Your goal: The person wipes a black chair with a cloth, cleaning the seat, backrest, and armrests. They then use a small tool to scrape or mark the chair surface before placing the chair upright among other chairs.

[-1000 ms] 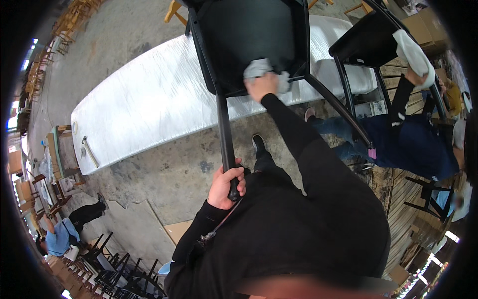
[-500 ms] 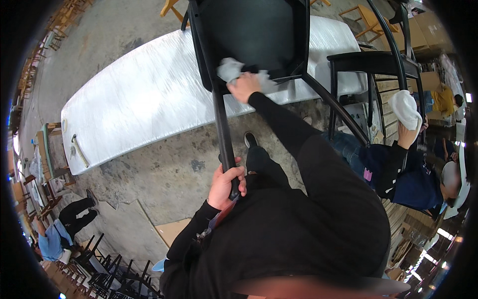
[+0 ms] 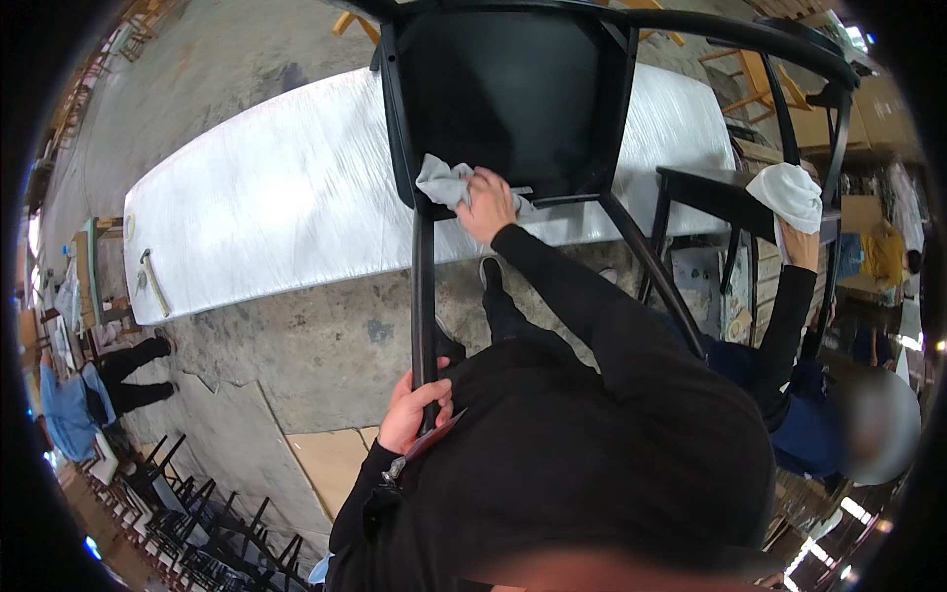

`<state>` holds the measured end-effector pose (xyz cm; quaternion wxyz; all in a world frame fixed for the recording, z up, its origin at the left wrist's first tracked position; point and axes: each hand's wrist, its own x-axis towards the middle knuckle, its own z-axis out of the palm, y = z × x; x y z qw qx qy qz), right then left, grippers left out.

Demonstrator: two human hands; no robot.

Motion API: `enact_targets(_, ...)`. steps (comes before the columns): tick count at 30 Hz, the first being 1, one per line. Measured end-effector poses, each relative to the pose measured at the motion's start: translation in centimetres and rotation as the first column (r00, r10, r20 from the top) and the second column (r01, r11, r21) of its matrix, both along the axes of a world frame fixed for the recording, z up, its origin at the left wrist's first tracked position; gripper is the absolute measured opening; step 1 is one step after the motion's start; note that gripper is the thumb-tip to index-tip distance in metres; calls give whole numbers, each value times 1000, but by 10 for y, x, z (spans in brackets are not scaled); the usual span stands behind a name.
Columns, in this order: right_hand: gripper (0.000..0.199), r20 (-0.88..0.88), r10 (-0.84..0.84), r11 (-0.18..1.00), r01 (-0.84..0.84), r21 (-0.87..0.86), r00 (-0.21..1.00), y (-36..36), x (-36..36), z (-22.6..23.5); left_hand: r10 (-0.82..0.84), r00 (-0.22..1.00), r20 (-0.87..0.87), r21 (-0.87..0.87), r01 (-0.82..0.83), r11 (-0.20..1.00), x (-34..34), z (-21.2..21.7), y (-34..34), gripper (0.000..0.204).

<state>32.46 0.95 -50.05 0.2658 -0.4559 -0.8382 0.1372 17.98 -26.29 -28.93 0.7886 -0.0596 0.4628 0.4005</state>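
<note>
A black chair (image 3: 513,99) lies tipped on a wrapped bench, the underside of its seat facing me and two legs reaching toward my body. My left hand (image 3: 416,409) is closed round the end of the left leg (image 3: 423,296). At the near edge of the seat frame, my right hand (image 3: 487,205) presses a crumpled pale grey cloth (image 3: 444,182) against the inner corner by that leg. Part of the cloth is hidden under my fingers.
The long bench (image 3: 266,207) is covered in shiny plastic film; a hammer (image 3: 154,281) lies on its left end. To the right, a co-worker's hand holds a white cloth (image 3: 789,193) on another black chair (image 3: 720,187). Several black chairs (image 3: 212,513) stand at lower left. Another person (image 3: 74,409) is at far left.
My right hand and the cloth have shifted slightly down in view along with the chair. My left hand still grips the leg, lower and further left. The co-worker's cloth has moved a little.
</note>
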Motion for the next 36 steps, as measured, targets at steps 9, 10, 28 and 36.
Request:
enact_targets(9,40,-455,-190,970,237,48,870,180,-36,154,70,992,-103,-83,-79,993,6,4,1,45)
enact_targets(10,46,-394,38,967,65,245,918,157,-41,137,88,991,-103,-98,-98,990,7,6,2,45)
enact_targets(28,31,80,197,963,-208,170,977,123,-61,98,-42,982,-183,-82,27,996,2,6,1,46)
enact_targets(36,28,-310,21,985,-73,-157,950,85,-26,96,-44,972,-230,-66,29,997,4,6,1,46)
